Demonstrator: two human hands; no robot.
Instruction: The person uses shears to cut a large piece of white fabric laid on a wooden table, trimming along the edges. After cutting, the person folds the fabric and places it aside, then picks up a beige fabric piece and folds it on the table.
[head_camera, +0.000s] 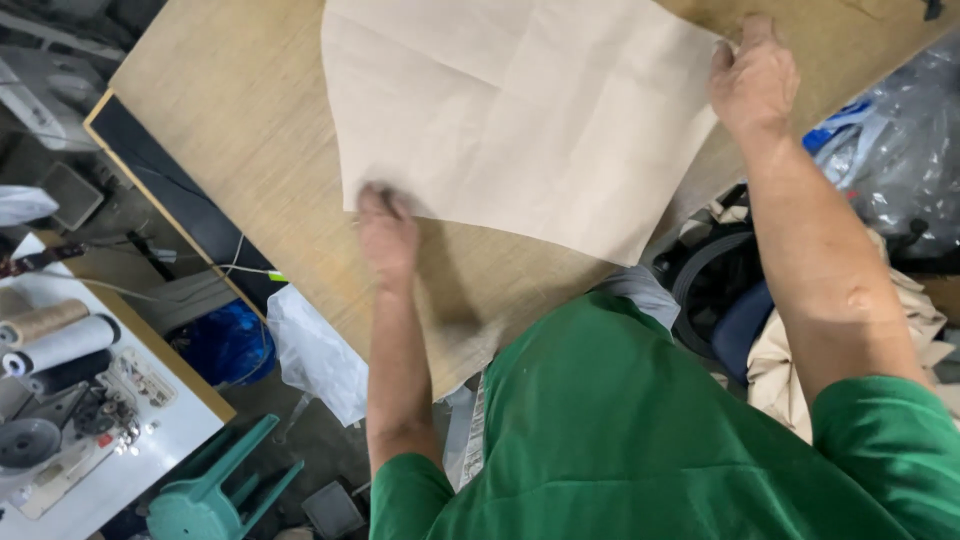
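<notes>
A large sheet of beige fabric (520, 110) with fold creases lies spread on a light wooden table (230, 110). My left hand (387, 228) grips the sheet's near left corner, fingers curled on its edge. My right hand (752, 78) holds the sheet's right corner, which is lifted a little off the table. Both arms reach out from green sleeves.
A side table (150, 420) at the lower left carries thread spools (55, 345) and small sewing parts. Below the wooden table lie a blue bag (228, 345), a white plastic bag (315, 355) and a green stool (215, 490). Clear plastic bags (895, 150) and cloth heaps crowd the right.
</notes>
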